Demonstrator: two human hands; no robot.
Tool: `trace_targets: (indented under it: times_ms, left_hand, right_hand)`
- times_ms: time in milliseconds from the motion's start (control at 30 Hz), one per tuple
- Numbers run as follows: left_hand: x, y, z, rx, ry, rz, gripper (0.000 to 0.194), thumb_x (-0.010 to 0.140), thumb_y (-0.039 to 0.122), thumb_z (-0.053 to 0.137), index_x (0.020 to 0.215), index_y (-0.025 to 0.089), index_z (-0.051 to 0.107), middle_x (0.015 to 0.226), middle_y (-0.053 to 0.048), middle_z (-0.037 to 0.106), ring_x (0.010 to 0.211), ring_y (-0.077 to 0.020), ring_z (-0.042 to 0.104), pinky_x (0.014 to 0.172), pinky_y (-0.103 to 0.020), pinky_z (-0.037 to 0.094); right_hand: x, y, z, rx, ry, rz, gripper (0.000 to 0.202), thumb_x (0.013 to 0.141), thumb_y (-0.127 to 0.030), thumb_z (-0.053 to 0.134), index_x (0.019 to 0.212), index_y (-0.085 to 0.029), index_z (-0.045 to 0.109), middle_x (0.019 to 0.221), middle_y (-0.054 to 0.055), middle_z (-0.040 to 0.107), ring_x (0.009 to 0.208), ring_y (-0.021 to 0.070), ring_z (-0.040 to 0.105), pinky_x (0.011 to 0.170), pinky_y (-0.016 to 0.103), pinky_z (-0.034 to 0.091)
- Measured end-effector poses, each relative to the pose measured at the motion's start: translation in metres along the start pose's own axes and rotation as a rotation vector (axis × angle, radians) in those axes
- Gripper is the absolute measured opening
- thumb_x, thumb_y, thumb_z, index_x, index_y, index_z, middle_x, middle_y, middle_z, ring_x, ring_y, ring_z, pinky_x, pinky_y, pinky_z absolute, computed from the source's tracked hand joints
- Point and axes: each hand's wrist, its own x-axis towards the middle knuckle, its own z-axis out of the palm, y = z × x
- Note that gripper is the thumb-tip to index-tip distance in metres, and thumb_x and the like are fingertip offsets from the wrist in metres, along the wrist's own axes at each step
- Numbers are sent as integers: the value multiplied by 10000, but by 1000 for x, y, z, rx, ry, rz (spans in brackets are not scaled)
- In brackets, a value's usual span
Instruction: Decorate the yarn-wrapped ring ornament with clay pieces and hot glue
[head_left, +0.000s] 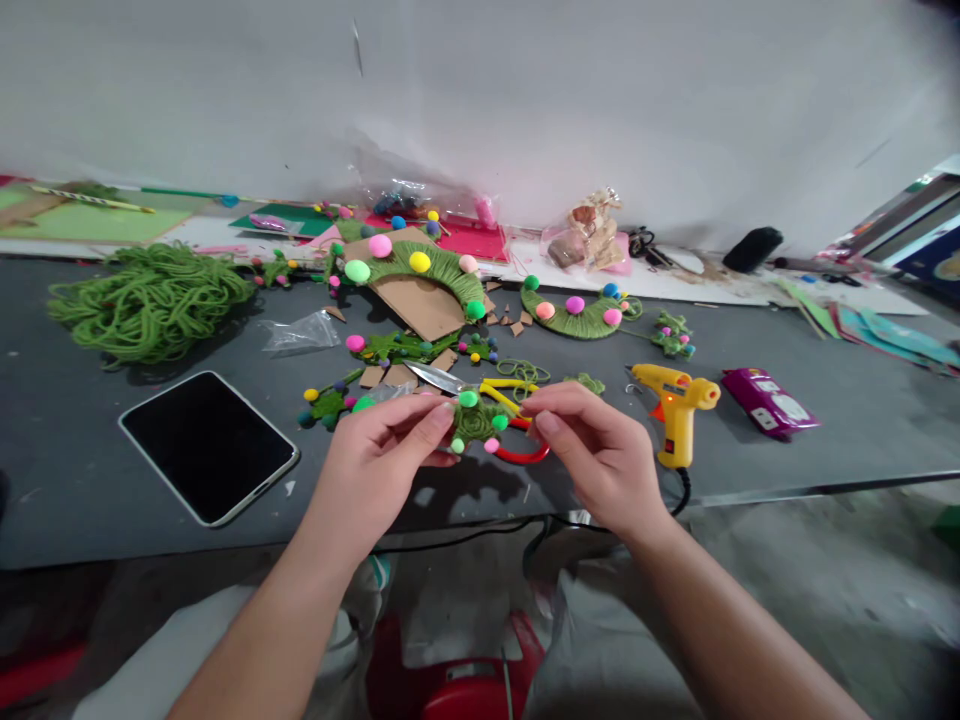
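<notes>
My left hand (379, 465) pinches a small star wrapped in green yarn (475, 426) between thumb and fingers. Green and pink pom-poms sit on the star's tips. Just to its right, my right hand (604, 450) has thumb and forefinger closed together; whatever they hold is too small to make out. Beneath the star lie scissors (436, 378) with yellow and red handles, partly covered by it. A yellow glue gun (677, 402) stands on the table to the right of my right hand, its small orange light lit.
A green yarn heap (150, 300) and a tablet (210, 445) lie left on the grey table (67, 480). Behind the hands are yarn-wrapped rings (450, 275) with pom-poms, cardboard scraps (397, 376) and more stars. A purple packet (766, 402) lies right. A cord hangs along the front edge.
</notes>
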Motion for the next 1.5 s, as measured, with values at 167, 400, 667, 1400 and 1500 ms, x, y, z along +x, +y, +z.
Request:
trace_targets:
  times_ms: [167, 400, 667, 1400, 1500]
  left_hand:
    - [0, 1, 1, 60, -15, 6, 331, 842, 507, 863, 1028, 235, 875, 1058, -71, 819, 824, -188, 748, 678, -235, 663]
    - [-1, 0, 3, 61, -38, 3, 257, 847, 485, 867, 975, 263, 880, 959, -39, 823, 743, -149, 745, 651, -192, 649]
    - [1, -5, 3, -60, -50, -47, 261, 826, 464, 892, 986, 258, 870, 982, -44, 816, 776, -172, 769, 655, -230, 667]
    - [-5, 1, 10, 111, 10, 36, 278, 823, 483, 883, 979, 253, 881, 947, -42, 825, 769, -190, 764, 658, -253, 682]
    - [-6, 4, 13, 158, 25, 84, 265, 820, 475, 885, 959, 250, 887, 940, -47, 833, 735, -194, 769, 672, -267, 686]
  right_hand:
    - [-1, -3, 2, -26, 25, -95, 168, 953, -154, 751, 1032, -291, 809, 1011, 37, 776, 961, 177, 721, 840, 328, 607]
    - [-2, -5, 5, -24, 6, -131, 208, 892, -108, 808, 1005, -284, 812, 973, 24, 765, 912, 159, 722, 810, 317, 598]
    - [-2, -5, 3, -66, 20, -152, 153, 887, -125, 806, 944, -267, 795, 925, 34, 767, 854, 175, 725, 753, 338, 616]
    - [-4, 1, -1, -103, 16, 63, 358, 855, -379, 876, 1182, -271, 776, 1074, 55, 757, 853, 176, 701, 758, 332, 613]
    - [-4, 2, 2, -120, 5, 98, 371, 824, -389, 900, 1151, -258, 785, 1007, 45, 786, 848, 186, 720, 771, 332, 620]
